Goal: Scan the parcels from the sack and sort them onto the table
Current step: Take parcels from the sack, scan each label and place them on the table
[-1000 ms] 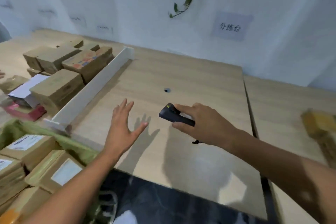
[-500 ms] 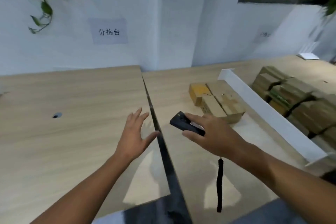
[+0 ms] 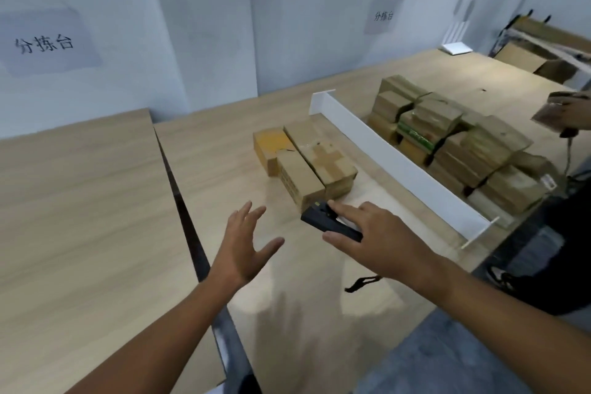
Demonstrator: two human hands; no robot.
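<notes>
Risk: no parcel in hand and the sack out of view, so a scan now could re-read the three sorted parcels just ahead of the handheld scanner pinched in the right hand; left hand splayed open, empty, above the table.

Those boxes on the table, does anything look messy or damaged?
Mostly tidy. The yellow-topped parcel left of the white divider has a dark tear on top, and the big stack behind the divider sits unevenly, with gaps.
</notes>
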